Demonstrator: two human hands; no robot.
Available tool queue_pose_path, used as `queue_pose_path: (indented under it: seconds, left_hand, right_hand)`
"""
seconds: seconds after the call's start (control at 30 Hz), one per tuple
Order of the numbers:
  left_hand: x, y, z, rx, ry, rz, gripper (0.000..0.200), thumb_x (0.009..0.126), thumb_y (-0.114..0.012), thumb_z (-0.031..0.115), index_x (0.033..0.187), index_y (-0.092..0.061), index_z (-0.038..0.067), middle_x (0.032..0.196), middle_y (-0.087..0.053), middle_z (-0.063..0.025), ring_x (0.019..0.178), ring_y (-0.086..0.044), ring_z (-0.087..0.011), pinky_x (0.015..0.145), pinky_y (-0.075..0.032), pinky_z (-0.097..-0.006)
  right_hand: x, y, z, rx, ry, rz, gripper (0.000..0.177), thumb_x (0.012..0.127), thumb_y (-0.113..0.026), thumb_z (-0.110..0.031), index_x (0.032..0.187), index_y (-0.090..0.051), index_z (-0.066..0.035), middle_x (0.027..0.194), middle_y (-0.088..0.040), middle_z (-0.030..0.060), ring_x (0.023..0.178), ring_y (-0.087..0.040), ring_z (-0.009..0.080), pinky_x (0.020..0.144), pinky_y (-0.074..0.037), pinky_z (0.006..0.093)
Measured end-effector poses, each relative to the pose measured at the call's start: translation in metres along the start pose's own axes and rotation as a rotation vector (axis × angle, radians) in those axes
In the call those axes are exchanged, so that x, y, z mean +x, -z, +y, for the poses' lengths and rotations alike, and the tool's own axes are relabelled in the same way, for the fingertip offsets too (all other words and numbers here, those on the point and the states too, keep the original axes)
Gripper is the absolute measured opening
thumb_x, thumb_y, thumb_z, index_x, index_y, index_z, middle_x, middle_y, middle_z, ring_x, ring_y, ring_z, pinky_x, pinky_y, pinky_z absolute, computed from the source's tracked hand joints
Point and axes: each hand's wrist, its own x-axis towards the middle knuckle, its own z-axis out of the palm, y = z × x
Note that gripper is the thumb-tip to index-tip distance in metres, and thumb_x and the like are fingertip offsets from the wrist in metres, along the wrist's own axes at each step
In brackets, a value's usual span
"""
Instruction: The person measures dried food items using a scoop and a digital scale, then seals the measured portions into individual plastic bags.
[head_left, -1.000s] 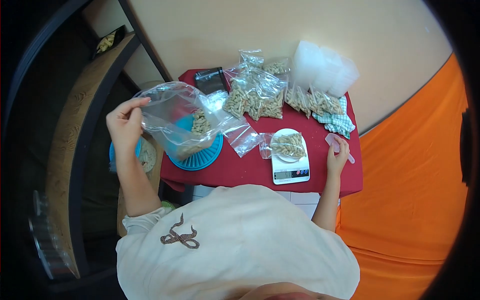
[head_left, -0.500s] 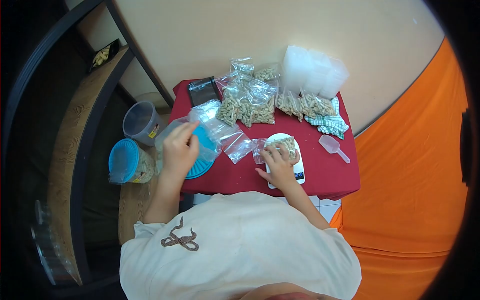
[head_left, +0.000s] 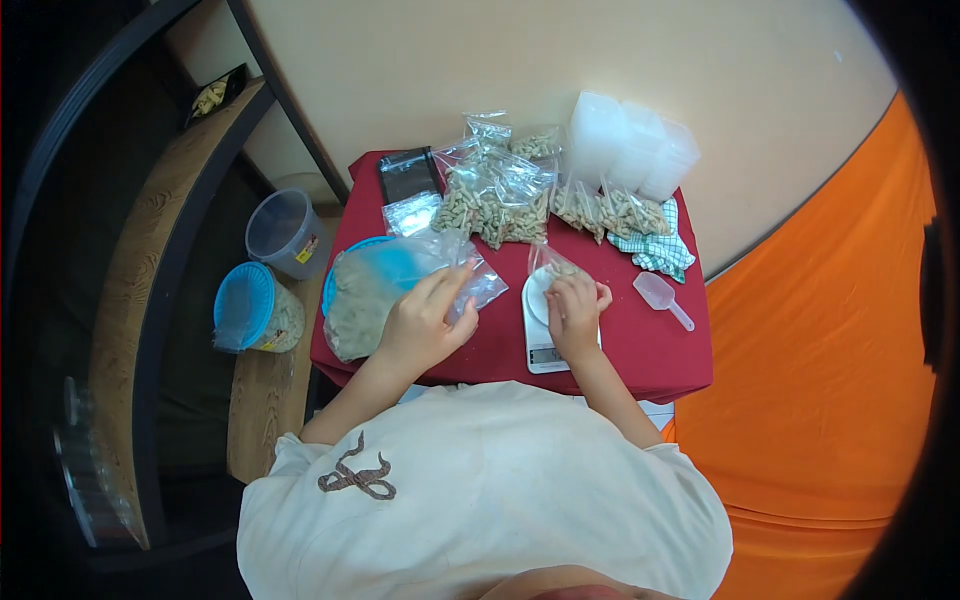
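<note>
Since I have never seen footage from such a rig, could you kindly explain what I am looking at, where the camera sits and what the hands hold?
There is no machine here: a person works with two bare hands. The single camera is worn on the head and looks down, so the shirt fills the bottom. On the red table stand a white scale, a clear scoop, a pile of filled bags, stacked clear tubs and a checked cloth. The right hand holds a small bag of pale pieces at the scale. The left hand rests on clear plastic bags; whether its grip is closed, I cannot tell.
</note>
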Motion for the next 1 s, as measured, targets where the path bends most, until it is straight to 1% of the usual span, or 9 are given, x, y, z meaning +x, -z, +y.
queue_pose_path:
  seconds: [0.13, 0.23, 0.3, 0.4, 0.47, 0.53, 0.6, 0.67, 1.0]
  left_hand:
    - [0.004, 0.005, 0.003, 0.179, 0.0, 0.066, 0.04, 0.071, -0.067, 0.009, 0.11, -0.061, 0.004, 0.094, -0.063, -0.0152, 0.061, -0.059, -0.0201, 0.055, -0.049, -0.029]
    - [0.009, 0.013, 0.012, 0.278, 0.036, 0.085, 0.038, 0.072, -0.067, 0.014, 0.108, -0.061, 0.004, 0.098, -0.063, -0.015, 0.069, -0.061, -0.0228, 0.06, -0.05, -0.0302]
    - [0.013, 0.012, 0.02, 0.289, 0.093, 0.066, 0.037, 0.073, -0.066, 0.015, 0.108, -0.061, 0.003, 0.102, -0.062, -0.015, 0.079, -0.064, -0.0268, 0.064, -0.052, -0.0324]
    - [0.023, -0.003, 0.035, -0.111, 0.117, 0.01, 0.035, 0.075, -0.066, 0.013, 0.107, -0.061, 0.002, 0.105, -0.061, -0.0145, 0.081, -0.063, -0.0257, 0.069, -0.051, -0.0316]
    - [0.031, -0.019, 0.043, -0.082, -0.163, 0.04, 0.032, 0.076, -0.067, 0.012, 0.105, -0.061, 0.001, 0.108, -0.059, -0.0143, 0.081, -0.063, -0.0251, 0.071, -0.05, -0.0296]
    - [0.03, -0.036, 0.044, -0.217, -0.123, 0.011, 0.027, 0.078, -0.066, 0.011, 0.102, -0.061, 0.0, 0.105, -0.061, -0.013, 0.08, -0.063, -0.0222, 0.072, -0.049, -0.0279]
    - [0.024, -0.048, 0.044, -0.354, -0.085, -0.022, 0.023, 0.08, -0.065, 0.011, 0.1, -0.061, 0.0, 0.101, -0.063, -0.0118, 0.079, -0.063, -0.0193, 0.073, -0.049, -0.0262]
    - [0.017, -0.056, 0.047, -0.818, 0.327, -0.124, 0.015, 0.086, -0.061, 0.009, 0.096, -0.061, -0.001, 0.092, -0.065, -0.0079, 0.08, -0.062, -0.0121, 0.072, -0.048, -0.0232]
    - [0.017, -0.065, 0.06, -0.532, 0.213, 0.076, 0.009, 0.081, -0.066, 0.008, 0.084, -0.066, 0.0, 0.076, -0.066, -0.0082, 0.069, -0.062, -0.0122, 0.061, -0.047, -0.0235]
  right_hand:
    - [0.01, 0.014, 0.017, 0.382, -0.105, 0.221, 0.013, 0.076, -0.057, 0.005, 0.086, -0.051, -0.001, 0.089, -0.054, 0.0141, 0.086, -0.053, 0.029, 0.076, -0.041, 0.0339]
    - [0.016, 0.03, 0.025, 0.763, -0.361, 0.361, 0.004, 0.088, -0.052, -0.002, 0.087, -0.049, -0.001, 0.091, -0.053, 0.0078, 0.081, -0.051, 0.0131, 0.074, -0.042, 0.0238]
    - [0.022, 0.046, 0.018, 0.923, -0.386, 0.357, 0.004, 0.089, -0.051, -0.003, 0.089, -0.048, -0.001, 0.092, -0.053, 0.0071, 0.081, -0.051, 0.0119, 0.073, -0.042, 0.0236]
    - [0.032, 0.074, 0.003, 1.112, -0.399, 0.286, 0.006, 0.091, -0.05, -0.005, 0.095, -0.046, -0.001, 0.094, -0.051, 0.007, 0.081, -0.052, 0.0119, 0.073, -0.045, 0.0249]
    - [0.036, 0.086, -0.006, 1.361, -0.372, 0.076, 0.007, 0.091, -0.05, -0.006, 0.095, -0.046, -0.002, 0.093, -0.051, 0.0078, 0.083, -0.055, 0.0142, 0.076, -0.048, 0.0283]
    - [0.036, 0.091, -0.011, 1.521, -0.363, -0.001, 0.012, 0.091, -0.052, -0.011, 0.096, -0.045, -0.002, 0.093, -0.051, 0.0086, 0.088, -0.057, 0.0171, 0.078, -0.05, 0.0322]
    - [0.037, 0.096, -0.018, 1.568, -0.38, -0.029, 0.013, 0.092, -0.051, -0.013, 0.095, -0.045, -0.002, 0.093, -0.051, 0.0086, 0.087, -0.057, 0.0172, 0.078, -0.05, 0.0326]
    - [0.035, 0.097, -0.014, 1.581, -0.348, -0.015, 0.009, 0.091, -0.05, -0.008, 0.097, -0.045, -0.002, 0.097, -0.053, 0.0106, 0.087, -0.06, 0.0198, 0.075, -0.053, 0.0367]
    - [0.032, 0.117, 0.002, 1.124, -0.307, -0.145, 0.009, 0.081, -0.056, 0.007, 0.09, -0.055, 0.006, 0.086, -0.059, 0.0098, 0.078, -0.064, 0.0171, 0.069, -0.056, 0.029]
